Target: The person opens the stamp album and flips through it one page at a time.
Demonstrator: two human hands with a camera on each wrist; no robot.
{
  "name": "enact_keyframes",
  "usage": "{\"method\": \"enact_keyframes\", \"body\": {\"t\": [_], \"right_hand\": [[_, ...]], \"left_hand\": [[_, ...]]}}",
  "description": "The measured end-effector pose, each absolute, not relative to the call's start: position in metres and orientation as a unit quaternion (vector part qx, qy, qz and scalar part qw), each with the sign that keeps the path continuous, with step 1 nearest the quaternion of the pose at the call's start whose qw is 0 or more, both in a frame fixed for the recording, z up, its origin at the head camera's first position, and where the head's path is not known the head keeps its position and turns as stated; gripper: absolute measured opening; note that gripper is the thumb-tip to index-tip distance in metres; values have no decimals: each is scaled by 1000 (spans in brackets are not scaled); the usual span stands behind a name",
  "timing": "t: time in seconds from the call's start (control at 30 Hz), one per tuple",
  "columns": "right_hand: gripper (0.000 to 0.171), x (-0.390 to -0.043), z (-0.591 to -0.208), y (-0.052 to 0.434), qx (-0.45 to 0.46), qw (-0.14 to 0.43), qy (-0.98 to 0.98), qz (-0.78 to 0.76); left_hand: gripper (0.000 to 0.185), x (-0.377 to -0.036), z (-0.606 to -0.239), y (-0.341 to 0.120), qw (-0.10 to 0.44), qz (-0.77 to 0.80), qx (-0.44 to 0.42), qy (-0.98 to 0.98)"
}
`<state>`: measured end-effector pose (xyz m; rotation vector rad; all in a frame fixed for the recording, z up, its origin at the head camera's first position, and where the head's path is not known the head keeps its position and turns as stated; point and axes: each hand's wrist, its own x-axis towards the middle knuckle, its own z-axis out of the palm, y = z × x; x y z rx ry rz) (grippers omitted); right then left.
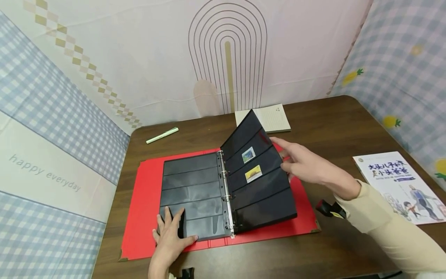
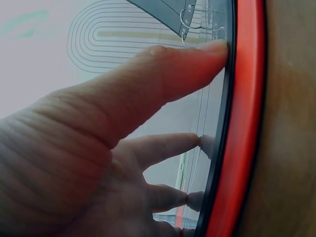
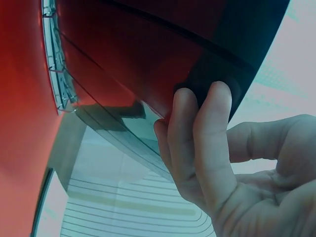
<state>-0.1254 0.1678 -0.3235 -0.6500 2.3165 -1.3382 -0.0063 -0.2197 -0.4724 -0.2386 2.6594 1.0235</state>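
Observation:
A red ring binder (image 1: 141, 209) lies spread on the table, with black stamp pages on metal rings (image 1: 227, 197). My left hand (image 1: 170, 238) rests with fingers spread on the lower left corner of the left page (image 1: 191, 176). In the left wrist view its thumb (image 2: 187, 74) touches the page near the edge. My right hand (image 1: 304, 161) pinches the outer edge of the raised right-hand pages (image 1: 265, 195), tilted up off the red cover. Its fingers (image 3: 212, 133) lie against their underside. Two stamps show there, a blue-green stamp (image 1: 248, 155) and a yellow stamp (image 1: 253, 174).
Behind the binder are a pale green pen (image 1: 162, 135) and a lined notepad (image 1: 273, 119), partly covered by the raised pages. A picture book (image 1: 400, 186) lies at the right, beside my right forearm. Patterned cloth (image 1: 139, 58) hangs behind the table (image 1: 320, 116).

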Motion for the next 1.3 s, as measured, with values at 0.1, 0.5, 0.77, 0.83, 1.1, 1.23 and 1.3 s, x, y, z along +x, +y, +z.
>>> {"method": "enact_keyframes", "body": {"t": [0.1,0.5,0.77,0.83,1.1,1.23,1.3], "right_hand": [[72,-125,-317,161,-238,183,835,-460],[72,-123,-299,141,-258,146,877,-378],[70,-126,-289,128,-263,135,885,-360],[69,-127,-286,124,-261,137,887,-354],[69,-129,-277,104,-266,151,886,-348],[70,-132,-273,96,-262,153,890,-340],[70,-133,-270,93,-259,152,892,-337]], "left_hand": [[96,-6,-472,-220,139,355,-82,921],[97,-6,-474,-218,139,361,-82,919],[97,-8,-473,-218,139,360,-82,919],[97,-8,-473,-218,139,360,-82,919],[96,-8,-473,-217,136,354,-85,921],[97,-8,-473,-217,137,352,-85,922],[97,-8,-473,-217,138,350,-85,923]]}}
